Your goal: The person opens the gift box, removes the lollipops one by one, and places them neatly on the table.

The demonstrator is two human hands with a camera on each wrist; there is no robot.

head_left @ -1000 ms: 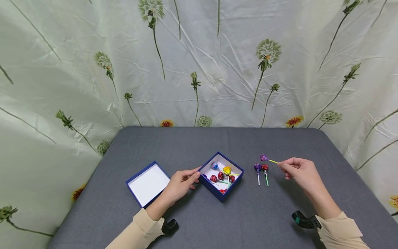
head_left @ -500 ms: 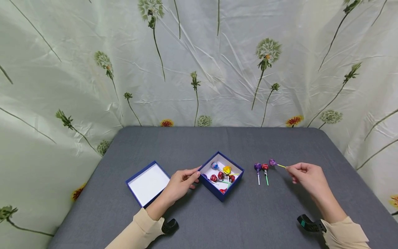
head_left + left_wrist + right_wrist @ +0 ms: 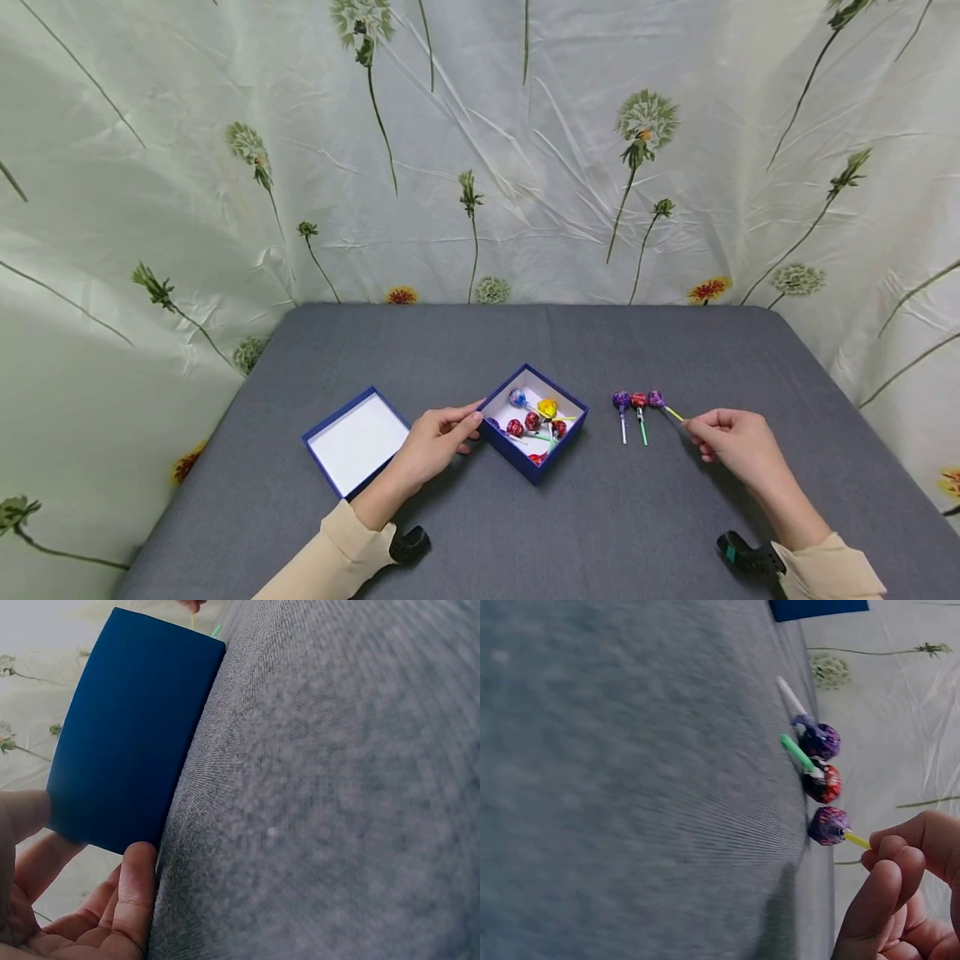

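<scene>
My right hand (image 3: 731, 446) pinches the yellow stick of a purple-wrapped lollipop (image 3: 656, 399) between thumb and fingertips. Its head is close beside a red lollipop (image 3: 638, 401) with a green stick. Left of that lies another purple lollipop (image 3: 621, 400) with a white stick. In the right wrist view the held purple lollipop (image 3: 829, 826) points away from my fingers. My left hand (image 3: 435, 446) holds the near-left corner of an uncovered blue box (image 3: 534, 472), thumb at the rim. Several red, blue, yellow and purple lollipops lie inside. The left wrist view shows the blue box (image 3: 139, 735) wall between thumb and fingers.
A blue lid (image 3: 358, 444) with a white inside lies left of the box, partly behind my left forearm. Grey cloth (image 3: 592, 533) covers the table. A flower-printed curtain (image 3: 555, 167) hangs behind and at the sides.
My right hand has moved right and toward me, bringing the purple lollipop from above the other two down to the red one's right side. The left hand and box have stayed put.
</scene>
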